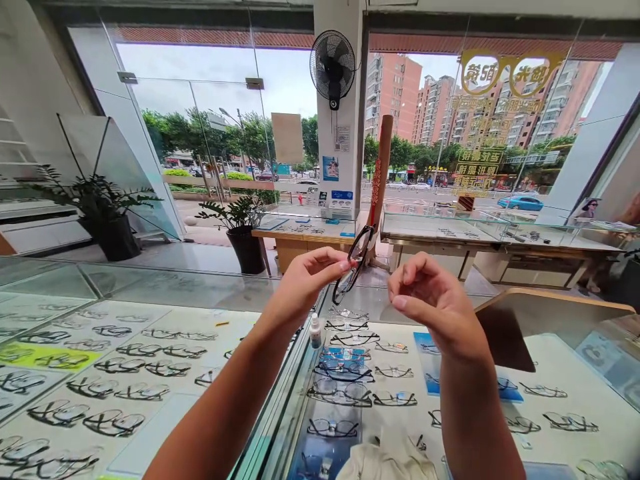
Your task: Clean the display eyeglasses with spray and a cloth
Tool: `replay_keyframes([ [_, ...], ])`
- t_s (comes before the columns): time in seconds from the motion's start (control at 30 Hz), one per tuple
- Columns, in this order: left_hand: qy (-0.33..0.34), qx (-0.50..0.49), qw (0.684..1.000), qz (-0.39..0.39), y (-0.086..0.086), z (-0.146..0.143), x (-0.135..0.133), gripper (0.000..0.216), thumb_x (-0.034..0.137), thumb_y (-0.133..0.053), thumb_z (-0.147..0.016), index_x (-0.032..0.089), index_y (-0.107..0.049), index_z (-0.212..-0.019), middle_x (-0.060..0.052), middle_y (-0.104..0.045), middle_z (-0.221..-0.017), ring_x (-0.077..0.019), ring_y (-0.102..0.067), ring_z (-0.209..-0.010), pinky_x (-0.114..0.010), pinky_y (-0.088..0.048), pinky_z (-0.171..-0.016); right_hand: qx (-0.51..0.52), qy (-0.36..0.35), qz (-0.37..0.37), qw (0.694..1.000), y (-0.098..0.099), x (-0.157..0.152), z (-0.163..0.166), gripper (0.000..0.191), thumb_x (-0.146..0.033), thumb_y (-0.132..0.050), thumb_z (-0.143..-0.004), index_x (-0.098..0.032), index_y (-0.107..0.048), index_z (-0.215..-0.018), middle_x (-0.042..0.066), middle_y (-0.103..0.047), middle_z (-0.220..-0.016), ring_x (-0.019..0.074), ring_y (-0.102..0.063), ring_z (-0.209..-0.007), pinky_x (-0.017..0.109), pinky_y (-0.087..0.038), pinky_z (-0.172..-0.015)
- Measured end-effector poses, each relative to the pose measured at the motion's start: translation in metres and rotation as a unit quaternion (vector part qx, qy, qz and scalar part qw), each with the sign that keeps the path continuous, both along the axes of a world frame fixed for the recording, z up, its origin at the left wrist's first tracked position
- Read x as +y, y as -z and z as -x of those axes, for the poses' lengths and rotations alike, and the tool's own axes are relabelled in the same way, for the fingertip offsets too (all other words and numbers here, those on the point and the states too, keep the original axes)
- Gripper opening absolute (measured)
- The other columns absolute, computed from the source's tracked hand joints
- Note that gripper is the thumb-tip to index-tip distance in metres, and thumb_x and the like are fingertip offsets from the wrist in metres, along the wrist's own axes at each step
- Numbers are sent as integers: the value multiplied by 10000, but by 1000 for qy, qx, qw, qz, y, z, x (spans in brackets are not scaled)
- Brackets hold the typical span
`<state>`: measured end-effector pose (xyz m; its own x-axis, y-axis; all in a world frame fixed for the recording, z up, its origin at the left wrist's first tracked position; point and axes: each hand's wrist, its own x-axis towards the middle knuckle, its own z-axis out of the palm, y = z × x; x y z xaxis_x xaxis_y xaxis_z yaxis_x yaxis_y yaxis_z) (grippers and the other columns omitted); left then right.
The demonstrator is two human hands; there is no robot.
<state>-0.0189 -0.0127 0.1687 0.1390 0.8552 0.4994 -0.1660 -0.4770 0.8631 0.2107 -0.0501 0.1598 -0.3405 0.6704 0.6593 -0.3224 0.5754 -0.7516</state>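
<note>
A pair of dark-rimmed eyeglasses [353, 267] is held upright and tilted, seen nearly edge-on, above the glass display counter. My left hand [320, 270] pinches them near the middle between thumb and fingers. To their right, apart from them, is my right hand [435, 303]. Its fingers curl in, with the fingertips close to the thumb, and no object shows in them. Beneath both hands, rows of spectacle frames [345, 393] lie inside the counter. A small white bottle [315, 330] stands below my left hand.
More eyeglasses [133, 367] fill the case at left. A brown board with a wooden edge [505, 333] is beside my right forearm. Beige cloth [387, 460] shows at the bottom. Beyond are potted plants [245, 233], a wooden post [381, 173], another counter [430, 233] and a wall fan [333, 63].
</note>
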Motion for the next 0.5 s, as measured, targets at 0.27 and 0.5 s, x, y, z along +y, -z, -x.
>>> replay_keyframes([
  [0.27,20,-70,997,23,12,-19,-11,210,377,-920,-756,219,-798,-822,-39,-766,-904,-164,-638,-854,-287,-496,-811,-16,63,-7,998,2,8,5,210,-232,-779,-911,-264,-574,-935,-21,-638,-861,166,-554,-805,346,-418,-744],
  [0.5,3,-68,997,39,19,-22,-6,239,410,-917,-746,223,-788,-817,-36,-735,-876,-179,-624,-844,-301,-493,-787,-33,107,-6,994,2,11,13,182,-219,-754,-921,-264,-577,-920,-13,-658,-867,172,-572,-816,356,-441,-754],
])
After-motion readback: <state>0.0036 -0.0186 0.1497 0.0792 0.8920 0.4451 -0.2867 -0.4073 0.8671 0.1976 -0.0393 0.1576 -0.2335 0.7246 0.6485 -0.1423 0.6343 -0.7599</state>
